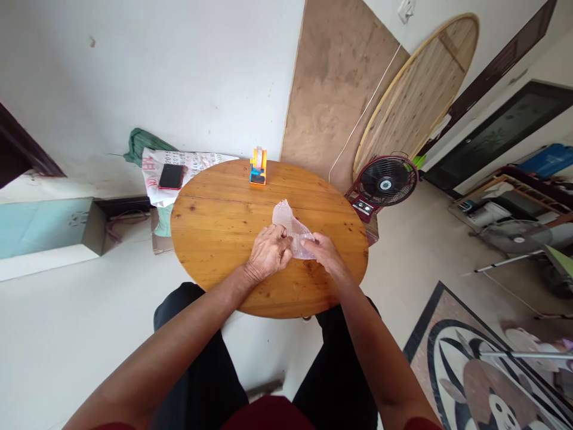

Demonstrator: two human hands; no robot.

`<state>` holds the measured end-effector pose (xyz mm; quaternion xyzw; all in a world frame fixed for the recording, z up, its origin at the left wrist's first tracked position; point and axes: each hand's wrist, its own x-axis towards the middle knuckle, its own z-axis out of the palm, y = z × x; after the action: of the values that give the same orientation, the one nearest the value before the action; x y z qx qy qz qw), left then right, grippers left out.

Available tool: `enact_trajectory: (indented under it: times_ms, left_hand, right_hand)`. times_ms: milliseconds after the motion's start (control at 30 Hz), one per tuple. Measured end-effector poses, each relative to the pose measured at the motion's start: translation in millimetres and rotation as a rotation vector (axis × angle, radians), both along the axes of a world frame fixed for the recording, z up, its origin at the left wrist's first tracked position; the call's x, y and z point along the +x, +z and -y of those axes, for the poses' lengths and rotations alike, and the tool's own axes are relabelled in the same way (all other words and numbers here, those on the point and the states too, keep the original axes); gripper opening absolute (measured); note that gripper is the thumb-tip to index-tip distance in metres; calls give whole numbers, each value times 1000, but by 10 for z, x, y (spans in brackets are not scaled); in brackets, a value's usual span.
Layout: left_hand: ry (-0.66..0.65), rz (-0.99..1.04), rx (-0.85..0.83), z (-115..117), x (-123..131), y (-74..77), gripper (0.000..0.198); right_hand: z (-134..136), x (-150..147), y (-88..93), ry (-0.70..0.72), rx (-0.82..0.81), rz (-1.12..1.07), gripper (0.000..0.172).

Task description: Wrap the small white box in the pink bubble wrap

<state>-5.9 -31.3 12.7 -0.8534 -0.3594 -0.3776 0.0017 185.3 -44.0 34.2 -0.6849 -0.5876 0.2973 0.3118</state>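
A pinkish, see-through piece of bubble wrap [283, 214] lies on the round wooden table [215, 221], its far corner sticking up and away from me. My left hand [271, 248] is closed at its left side, with curled fingers gripping the wrap. At the right end my right hand [326, 251] pinches the edge, thumb on top and the other fingers hidden beneath. Whether anything is wrapped inside cannot be made out. Beyond the hands, near the table's far edge, stands an orange and blue tape dispenser [258, 168].
Left of the table a phone [171, 177] rests on a white printed sack [201, 159]. A dark red fan [385, 182] stands close to the table's right edge. Behind it, a round wooden board [421, 89] and a brown panel [331, 77] lean on the wall.
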Motion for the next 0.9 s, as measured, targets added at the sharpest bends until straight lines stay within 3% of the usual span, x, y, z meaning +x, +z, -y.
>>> enact_trajectory:
  times_ms: [300,400,667,900]
  left_hand:
    - [3,-25,-3,4,-3,-25,27]
    - [-6,-25,-1,-4,-8,-24,28]
    - [-18,-32,15,-27,-9,-31,29]
    - [-26,-15,-49,-19,-5,-22,29]
  right_hand:
    - [-145,-109,-216,-133,188,113,16]
    - [-161,-153,-236,-144,231,44,10]
    - [-156,-279,-175,-48,284,-321,23]
    - [-169,-298,-108,13,281,-271,28]
